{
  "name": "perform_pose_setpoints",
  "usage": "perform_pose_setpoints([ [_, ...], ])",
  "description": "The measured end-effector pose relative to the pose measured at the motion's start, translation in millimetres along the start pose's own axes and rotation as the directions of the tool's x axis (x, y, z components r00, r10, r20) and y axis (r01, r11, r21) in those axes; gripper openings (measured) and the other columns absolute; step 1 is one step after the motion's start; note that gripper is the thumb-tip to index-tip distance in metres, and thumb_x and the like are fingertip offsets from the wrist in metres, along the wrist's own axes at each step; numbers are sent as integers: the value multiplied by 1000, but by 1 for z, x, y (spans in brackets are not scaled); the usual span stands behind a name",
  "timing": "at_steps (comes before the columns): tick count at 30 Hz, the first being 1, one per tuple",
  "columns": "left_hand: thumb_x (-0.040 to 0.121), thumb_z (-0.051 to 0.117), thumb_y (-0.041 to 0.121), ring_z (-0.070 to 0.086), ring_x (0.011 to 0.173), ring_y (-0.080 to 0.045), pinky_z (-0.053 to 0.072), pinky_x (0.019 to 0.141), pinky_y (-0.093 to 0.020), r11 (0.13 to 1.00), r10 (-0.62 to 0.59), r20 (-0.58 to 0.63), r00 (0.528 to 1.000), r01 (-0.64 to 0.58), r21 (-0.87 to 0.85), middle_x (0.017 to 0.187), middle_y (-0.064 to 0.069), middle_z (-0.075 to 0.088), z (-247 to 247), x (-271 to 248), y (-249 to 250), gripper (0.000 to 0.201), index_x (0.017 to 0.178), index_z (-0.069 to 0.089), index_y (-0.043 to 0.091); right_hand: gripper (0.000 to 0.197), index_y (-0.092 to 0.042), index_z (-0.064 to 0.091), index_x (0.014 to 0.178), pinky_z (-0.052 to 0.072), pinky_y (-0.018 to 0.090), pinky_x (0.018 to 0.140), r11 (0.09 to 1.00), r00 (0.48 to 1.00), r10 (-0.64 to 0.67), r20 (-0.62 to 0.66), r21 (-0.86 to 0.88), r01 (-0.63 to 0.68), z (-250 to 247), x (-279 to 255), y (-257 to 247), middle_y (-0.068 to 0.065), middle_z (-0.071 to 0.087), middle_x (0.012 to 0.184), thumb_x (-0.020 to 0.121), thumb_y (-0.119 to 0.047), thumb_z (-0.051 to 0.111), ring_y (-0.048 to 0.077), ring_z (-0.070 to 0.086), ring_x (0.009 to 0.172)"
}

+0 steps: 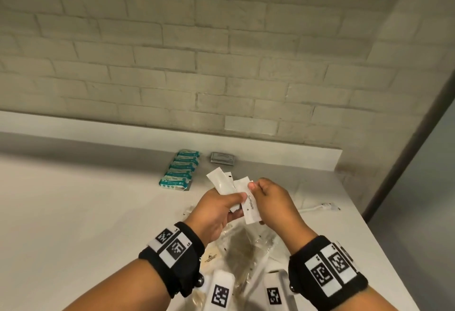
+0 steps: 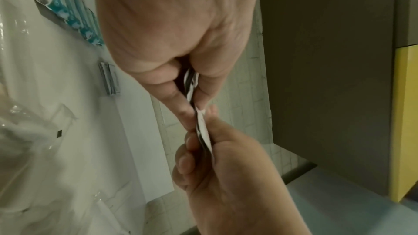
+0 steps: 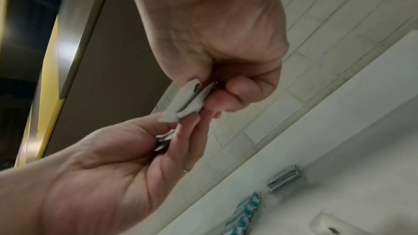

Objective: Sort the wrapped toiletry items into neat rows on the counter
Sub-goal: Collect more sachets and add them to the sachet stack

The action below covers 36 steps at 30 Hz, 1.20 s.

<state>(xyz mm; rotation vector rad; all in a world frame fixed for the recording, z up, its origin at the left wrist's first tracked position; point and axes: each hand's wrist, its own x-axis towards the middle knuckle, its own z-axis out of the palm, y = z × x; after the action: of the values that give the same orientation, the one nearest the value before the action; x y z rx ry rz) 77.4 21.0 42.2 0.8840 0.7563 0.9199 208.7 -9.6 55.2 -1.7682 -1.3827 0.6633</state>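
Above the white counter [image 1: 73, 199] my left hand [image 1: 235, 202] grips a fanned bunch of white sachets [image 1: 219, 180]. My right hand [image 1: 254, 187] pinches the top of one sachet printed "Toothpaste" [image 1: 250, 208] at the front of that bunch. In the left wrist view the sachet edges [image 2: 192, 81] sit between my left thumb and fingers, and the right hand [image 2: 226, 167] holds their far end. In the right wrist view the pinched sachet [image 3: 185, 103] sits above the left hand's bunch [image 3: 164, 137]. A row of teal wrapped packets [image 1: 179, 170] and a grey packet stack [image 1: 222, 159] lie near the back ledge.
Crumpled clear plastic bags [image 1: 246, 244] with more items lie on the counter under my wrists. A white cable [image 1: 317, 208] lies to the right near the counter's edge. A raised ledge [image 1: 147, 138] and a brick wall close the back.
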Motion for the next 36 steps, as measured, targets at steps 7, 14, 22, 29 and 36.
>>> perform_pose_setpoints([
  [7,93,57,7,70,72,-19,60,62,-27,998,-37,18,999,37,46,85,-10,72,-4,5,17,8,93,65,9,20,-16,61,103,47,24,51,984,990,16,138,172,-40,-6,6,7,-7,67,79,85,-22,70,7,62,65],
  [14,95,53,5,71,86,-26,60,60,-27,998,-10,55,998,6,68,98,-11,73,-14,5,23,15,101,64,13,22,-15,68,106,50,24,62,880,999,19,45,474,-38,-23,14,13,2,74,88,86,-6,67,10,66,70],
  [22,90,63,13,71,77,-17,55,54,-23,984,18,69,997,-30,173,96,-5,73,-14,7,14,23,114,64,14,20,-6,71,102,55,34,72,781,989,-42,144,622,-58,-22,14,-6,13,75,93,83,-2,68,25,70,81],
  [29,93,58,20,70,81,-24,56,54,-22,1000,-18,52,998,19,-8,98,-10,72,-20,11,20,25,115,65,11,45,-27,77,80,48,24,82,839,857,-504,-107,175,515,-24,11,5,-15,55,91,70,14,60,9,57,91],
  [36,89,61,1,71,82,-22,58,68,-30,996,74,23,997,-75,44,100,-9,74,-21,14,17,27,112,67,13,45,-33,76,89,48,16,76,808,817,-577,7,-141,572,-14,1,18,-16,56,87,79,9,63,5,58,86],
])
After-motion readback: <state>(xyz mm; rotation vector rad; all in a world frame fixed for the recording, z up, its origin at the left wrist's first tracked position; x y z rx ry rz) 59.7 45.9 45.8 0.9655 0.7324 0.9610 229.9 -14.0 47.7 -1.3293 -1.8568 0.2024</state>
